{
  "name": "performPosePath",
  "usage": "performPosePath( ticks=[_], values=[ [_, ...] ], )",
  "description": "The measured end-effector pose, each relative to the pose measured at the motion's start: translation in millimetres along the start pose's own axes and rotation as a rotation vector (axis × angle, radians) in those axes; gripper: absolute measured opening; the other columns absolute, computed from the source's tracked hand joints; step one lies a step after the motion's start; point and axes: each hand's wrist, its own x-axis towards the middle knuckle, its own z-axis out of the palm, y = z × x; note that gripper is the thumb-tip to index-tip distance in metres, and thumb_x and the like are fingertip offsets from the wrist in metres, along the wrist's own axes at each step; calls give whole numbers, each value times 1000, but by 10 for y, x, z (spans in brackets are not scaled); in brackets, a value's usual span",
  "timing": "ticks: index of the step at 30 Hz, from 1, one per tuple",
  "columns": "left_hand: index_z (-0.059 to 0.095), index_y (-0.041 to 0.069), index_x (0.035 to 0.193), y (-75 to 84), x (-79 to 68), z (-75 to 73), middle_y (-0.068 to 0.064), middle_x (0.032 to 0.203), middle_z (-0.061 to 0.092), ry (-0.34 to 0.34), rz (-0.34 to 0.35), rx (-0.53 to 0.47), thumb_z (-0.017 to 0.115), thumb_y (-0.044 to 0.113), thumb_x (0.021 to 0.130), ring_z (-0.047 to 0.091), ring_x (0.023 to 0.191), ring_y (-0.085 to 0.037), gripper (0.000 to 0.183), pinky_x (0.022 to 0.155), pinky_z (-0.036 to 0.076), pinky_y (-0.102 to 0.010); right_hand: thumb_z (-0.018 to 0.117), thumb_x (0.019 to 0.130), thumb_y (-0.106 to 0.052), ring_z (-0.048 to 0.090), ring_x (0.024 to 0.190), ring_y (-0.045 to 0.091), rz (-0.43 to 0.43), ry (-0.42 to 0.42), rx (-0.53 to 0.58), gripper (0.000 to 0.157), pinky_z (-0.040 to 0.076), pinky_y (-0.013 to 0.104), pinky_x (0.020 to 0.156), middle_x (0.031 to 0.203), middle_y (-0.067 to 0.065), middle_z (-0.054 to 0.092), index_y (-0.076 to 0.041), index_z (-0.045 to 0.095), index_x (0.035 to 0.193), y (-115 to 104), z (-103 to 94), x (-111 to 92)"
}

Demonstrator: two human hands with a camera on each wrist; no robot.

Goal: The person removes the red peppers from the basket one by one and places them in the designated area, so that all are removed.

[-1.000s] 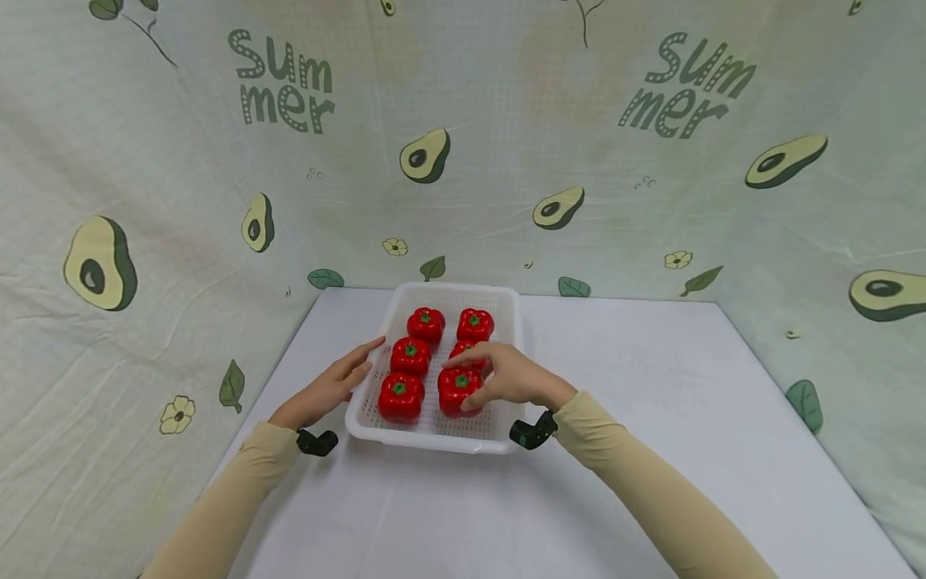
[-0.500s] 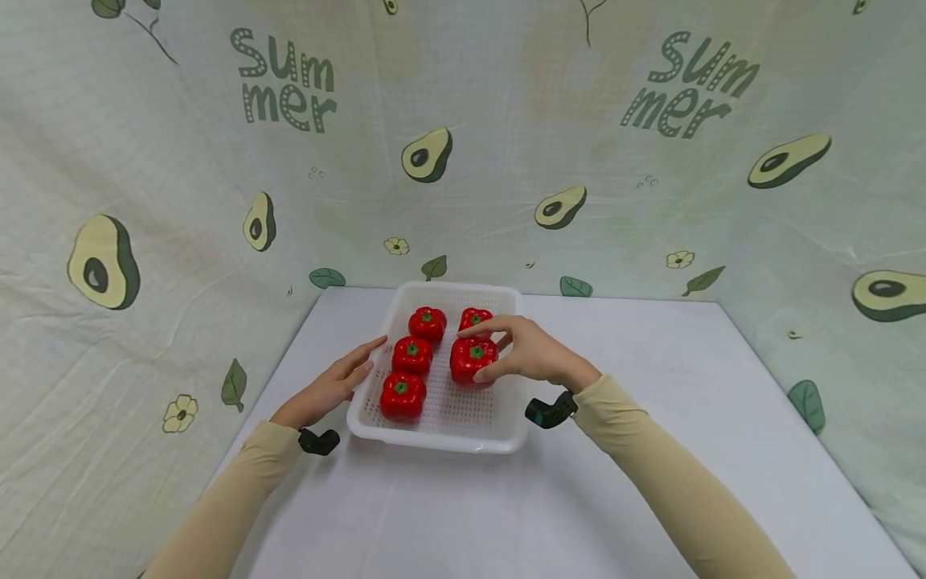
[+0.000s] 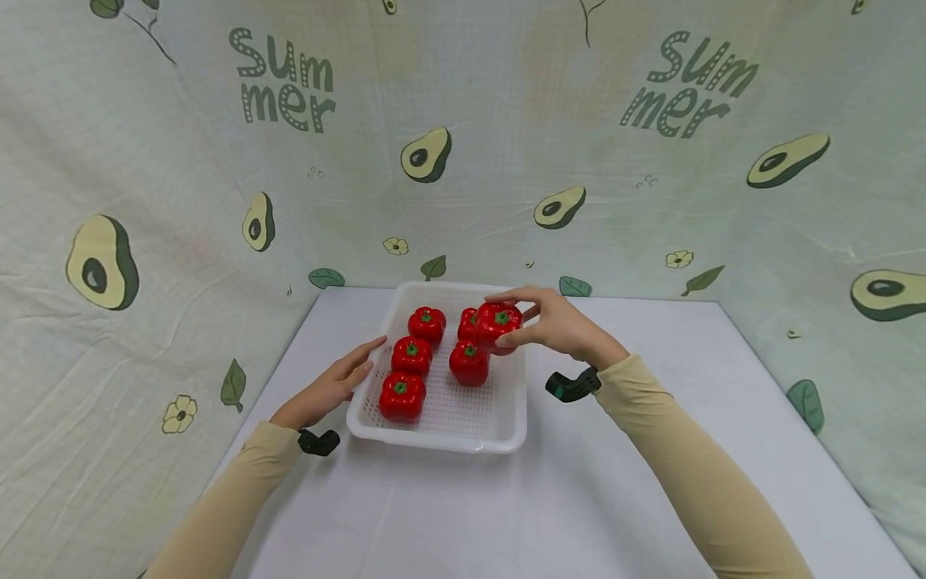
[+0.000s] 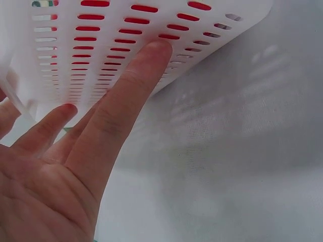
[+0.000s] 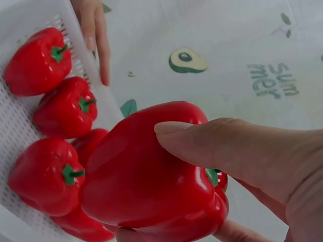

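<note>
My right hand (image 3: 560,326) pinches a red bell pepper (image 5: 151,176) with a green stem, raised over the right rim of the white plastic basket (image 3: 434,441). In the right wrist view the thumb lies across the pepper's side, with other fingers partly hidden beneath it. Inside the basket, a left row holds three red bell peppers (image 3: 402,397). Two more stand on the right, a nearer bell pepper (image 3: 469,366) and a far bell pepper (image 3: 466,324) partly covered by the held one. My left hand (image 3: 331,388) rests its straight fingers (image 4: 113,113) against the basket's slotted outer left wall.
The basket stands on a white-covered table (image 3: 615,450). A pale cloth (image 3: 492,145) printed with avocados and leaves hangs behind the table and along both sides. Dark wrist cameras (image 3: 573,386) sit on both wrists.
My right hand has lifted the front right bell pepper out of its place and carried it back and to the right, over the basket's rim. The left hand and basket have stayed put.
</note>
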Motion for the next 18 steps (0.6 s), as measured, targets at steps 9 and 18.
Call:
performPosePath(
  ticks=[9,18],
  values=[
    [23,28,176,-31,9,14,-17,181,18,6,-6,-13,48,33,119,36,154,-54,63,106,54,-67,88,92,-13,55,127,44,51,85,10,66,63,43,85,150,16,57,-16,64,154,89,-212,-13],
    [24,28,176,-54,-3,15,-17,180,19,14,2,-13,49,33,118,36,154,-55,64,105,55,-66,87,93,-12,63,119,43,85,127,44,67,65,42,88,150,20,53,-13,61,156,230,-368,-8]
  ],
)
